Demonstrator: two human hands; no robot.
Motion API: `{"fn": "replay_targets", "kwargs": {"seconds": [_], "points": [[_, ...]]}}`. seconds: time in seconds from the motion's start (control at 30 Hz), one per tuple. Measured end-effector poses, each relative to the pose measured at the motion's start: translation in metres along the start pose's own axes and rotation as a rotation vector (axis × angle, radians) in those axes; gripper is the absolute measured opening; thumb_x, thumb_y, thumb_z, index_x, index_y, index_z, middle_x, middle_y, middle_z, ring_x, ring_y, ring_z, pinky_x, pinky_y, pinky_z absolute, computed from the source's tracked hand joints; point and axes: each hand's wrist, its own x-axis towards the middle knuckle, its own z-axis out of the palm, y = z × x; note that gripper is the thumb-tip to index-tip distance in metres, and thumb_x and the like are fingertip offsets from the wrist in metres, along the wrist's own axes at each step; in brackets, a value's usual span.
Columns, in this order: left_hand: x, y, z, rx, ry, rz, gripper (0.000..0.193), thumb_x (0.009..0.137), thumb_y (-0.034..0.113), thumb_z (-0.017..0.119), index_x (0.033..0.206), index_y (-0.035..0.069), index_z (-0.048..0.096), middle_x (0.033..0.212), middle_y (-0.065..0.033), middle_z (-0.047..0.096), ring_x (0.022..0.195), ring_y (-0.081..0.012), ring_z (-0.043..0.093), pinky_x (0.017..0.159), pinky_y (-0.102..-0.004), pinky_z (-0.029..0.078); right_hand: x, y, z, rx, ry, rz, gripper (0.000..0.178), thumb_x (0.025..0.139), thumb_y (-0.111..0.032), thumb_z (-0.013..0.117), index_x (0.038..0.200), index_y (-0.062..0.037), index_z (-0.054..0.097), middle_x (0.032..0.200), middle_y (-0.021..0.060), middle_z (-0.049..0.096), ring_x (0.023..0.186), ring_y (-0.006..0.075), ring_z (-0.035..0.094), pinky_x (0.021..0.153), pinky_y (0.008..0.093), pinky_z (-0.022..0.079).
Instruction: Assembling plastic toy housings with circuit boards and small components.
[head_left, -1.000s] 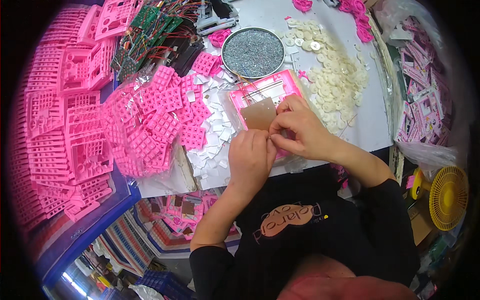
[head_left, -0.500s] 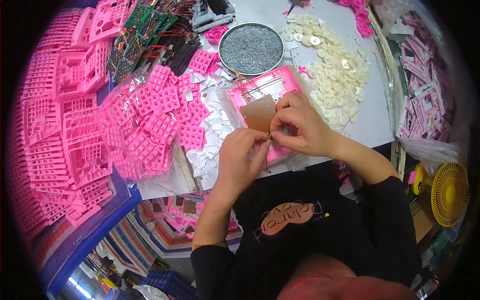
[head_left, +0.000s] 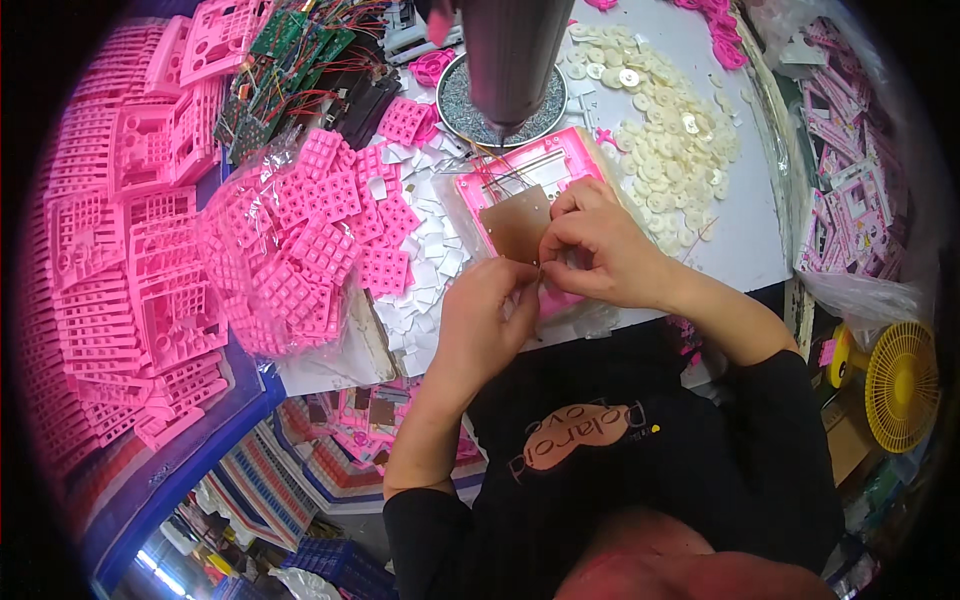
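A pink plastic casing [head_left: 520, 180] lies on the white table [head_left: 740, 240] with a brown circuit board [head_left: 517, 229] resting in it. My right hand [head_left: 600, 250] pinches the board's lower right edge. My left hand [head_left: 485, 320] is just below, its fingertips meeting the right hand's at the board's corner, pinching something too small to make out. A grey metal tool barrel [head_left: 510, 55] hangs above the casing, its tip close to the casing's top edge.
A clear bag of pink keypad pieces [head_left: 290, 250] lies left of the casing, over loose white squares [head_left: 430, 250]. Stacked pink frames [head_left: 120, 240] fill the far left. Wired green circuit boards [head_left: 290, 60], a round grey dish [head_left: 470, 110], cream discs [head_left: 670, 130] and a yellow fan [head_left: 900, 385] surround.
A grey tool barrel has come into view above the casing. Both hands stay together at the brown board's lower corner, shifted slightly with the camera.
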Motion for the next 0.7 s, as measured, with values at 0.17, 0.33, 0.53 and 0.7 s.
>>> {"fn": "replay_targets", "kwargs": {"seconds": [0.17, 0.33, 0.53, 0.7], "points": [[0.002, 0.007, -0.008, -0.116, -0.094, -0.121, 0.009, 0.088, 0.003, 0.068, 0.095, -0.002, 0.068, 0.079, -0.0102, 0.064, 0.068, -0.0182, 0.060, 0.063, -0.0291, 0.046, 0.000, -0.001, 0.000, -0.016, 0.000, 0.005, 0.012, 0.074, -0.013, 0.077, 0.083, -0.0102, 0.070, 0.097, 0.0075, 0.054, 0.101, 0.0267, 0.050, 0.094, 0.0395, 0.039], [0.004, 0.007, -0.005, -0.125, -0.067, -0.158, 0.010, 0.092, 0.006, 0.068, 0.093, -0.003, 0.068, 0.074, -0.0064, 0.062, 0.063, -0.0108, 0.054, 0.058, -0.0260, 0.042, 0.001, 0.000, -0.001, -0.032, -0.010, -0.027, 0.011, 0.074, -0.014, 0.077, 0.082, -0.0102, 0.069, 0.095, 0.0079, 0.054, 0.101, 0.0274, 0.051, 0.094, 0.0395, 0.040], [0.004, 0.007, -0.002, -0.166, -0.065, -0.235, 0.010, 0.094, 0.007, 0.067, 0.093, -0.003, 0.068, 0.072, 0.0003, 0.058, 0.060, -0.0044, 0.046, 0.055, -0.0230, 0.036, 0.000, -0.002, 0.003, -0.073, 0.119, -0.146, 0.022, 0.073, -0.009, 0.079, 0.092, -0.0097, 0.069, 0.099, 0.0088, 0.061, 0.099, 0.0283, 0.053, 0.089, 0.0400, 0.045], [0.001, 0.016, 0.006, -0.223, 0.023, -0.334, 0.006, 0.088, 0.004, 0.069, 0.090, -0.002, 0.067, 0.076, -0.0106, 0.062, 0.060, -0.0160, 0.055, 0.057, -0.0301, 0.044, -0.026, -0.025, 0.004, -0.179, 0.218, -0.112, 0.025, 0.076, -0.008, 0.078, 0.100, -0.0074, 0.071, 0.100, 0.0105, 0.064, 0.091, 0.0300, 0.061, 0.078, 0.0390, 0.052]]}}
